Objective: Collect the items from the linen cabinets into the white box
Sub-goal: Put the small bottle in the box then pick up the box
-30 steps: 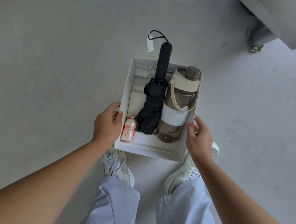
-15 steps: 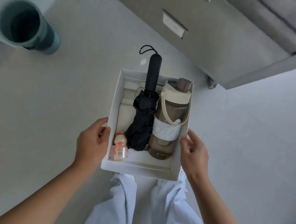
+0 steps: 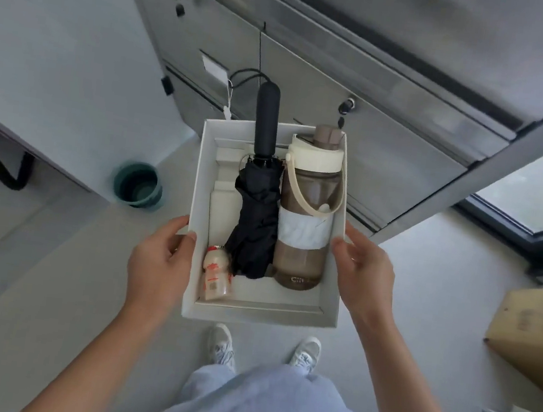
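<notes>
Grey metal cabinets [image 3: 344, 111] with keyed drawers fill the head view beyond the white box [image 3: 259, 315]. Pale floor [image 3: 46, 280] lies beneath the box, a teal bin [image 3: 138, 184] to its left and a cardboard carton [image 3: 536, 330] well off to its right.

The box is carried in the air above the person's shoes. The left hand [image 3: 159, 260] clamps its left wall with the thumb hooked over the rim. The right hand [image 3: 366, 277] pinches the right wall, fingers on the edge.

The main risk I see is tipping. The load looks lopsided toward the box's right side, and the thin card walls could flex under the pinch. The umbrella handle overhangs the far rim and could snag a drawer front if the box goes closer. The small bottle looks loose and may roll.

Inside the box:
- A folded black umbrella [image 3: 254, 231] lies down the middle.
- A brown water bottle [image 3: 303, 244] with a cream lid and strap lies against the right wall.
- A small drink bottle [image 3: 216, 276] sits in the near-left corner.
- A white foam insert [image 3: 226, 200] lies along the left wall.
</notes>
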